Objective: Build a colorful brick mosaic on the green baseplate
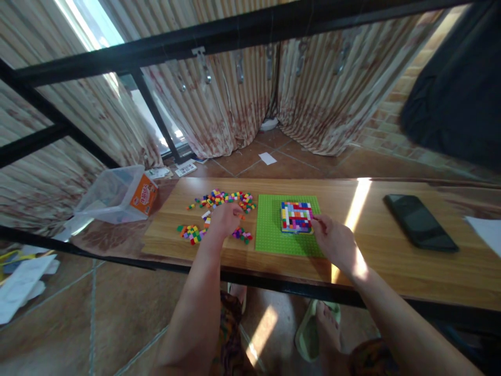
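A block build of many-coloured toy bricks [297, 217] sits on a green studded baseplate [269, 224]. My right hand [334, 241] is at the build's right edge, thumb and fingertips pinched together; whatever they grip is too small to make out. Over the loose toy bricks [221, 197] left of the plate is my left hand [224, 219], with its fingers drawn together. What that hand holds, if anything, is hidden. Smaller clusters of bricks [192, 233] lie nearer the front edge, on both sides of my left wrist.
A black phone [420, 222] lies on the wooden table [376, 250] at the right, beyond a strip of sunlight. Off the table's left end stands a clear plastic box [113, 196] with an orange label. A black metal bar [235, 39] crosses above, before curtains [219, 104].
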`<state>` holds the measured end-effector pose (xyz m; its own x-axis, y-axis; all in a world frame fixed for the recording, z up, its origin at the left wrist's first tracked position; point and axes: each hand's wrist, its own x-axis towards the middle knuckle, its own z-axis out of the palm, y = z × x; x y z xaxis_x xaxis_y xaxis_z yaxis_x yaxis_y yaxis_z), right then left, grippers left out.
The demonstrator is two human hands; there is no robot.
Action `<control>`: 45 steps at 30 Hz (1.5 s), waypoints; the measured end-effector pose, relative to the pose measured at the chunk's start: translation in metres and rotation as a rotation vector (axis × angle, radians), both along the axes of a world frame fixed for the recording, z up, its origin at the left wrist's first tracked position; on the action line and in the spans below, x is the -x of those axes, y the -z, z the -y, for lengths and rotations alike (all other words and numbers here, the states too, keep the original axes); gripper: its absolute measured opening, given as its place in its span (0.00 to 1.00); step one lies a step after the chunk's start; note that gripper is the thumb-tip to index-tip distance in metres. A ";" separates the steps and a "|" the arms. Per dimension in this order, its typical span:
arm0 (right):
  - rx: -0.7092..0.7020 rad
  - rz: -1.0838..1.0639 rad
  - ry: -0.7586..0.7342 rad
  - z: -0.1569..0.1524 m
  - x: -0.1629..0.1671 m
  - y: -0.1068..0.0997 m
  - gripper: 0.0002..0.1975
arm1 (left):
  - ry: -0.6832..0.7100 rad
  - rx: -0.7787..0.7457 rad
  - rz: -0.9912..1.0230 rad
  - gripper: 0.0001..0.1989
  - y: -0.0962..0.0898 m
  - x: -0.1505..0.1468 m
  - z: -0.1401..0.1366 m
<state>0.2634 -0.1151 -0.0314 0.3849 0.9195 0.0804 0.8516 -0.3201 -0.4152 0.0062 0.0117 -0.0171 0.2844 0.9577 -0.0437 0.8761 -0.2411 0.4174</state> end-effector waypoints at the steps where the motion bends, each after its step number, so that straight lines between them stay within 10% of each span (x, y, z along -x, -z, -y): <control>1: 0.001 0.001 0.001 0.000 0.000 0.000 0.16 | 0.014 -0.004 -0.026 0.16 -0.001 -0.002 0.002; 11: -0.003 0.019 -0.006 0.001 0.002 0.000 0.18 | 0.064 -0.064 -0.084 0.10 -0.003 -0.013 0.009; 26: 0.018 -0.011 -0.004 0.000 0.008 -0.008 0.16 | 0.367 0.179 0.732 0.05 -0.005 -0.067 0.045; 45: 0.002 -0.008 -0.006 0.000 0.009 -0.007 0.17 | 0.410 -0.162 0.254 0.06 -0.005 -0.084 0.056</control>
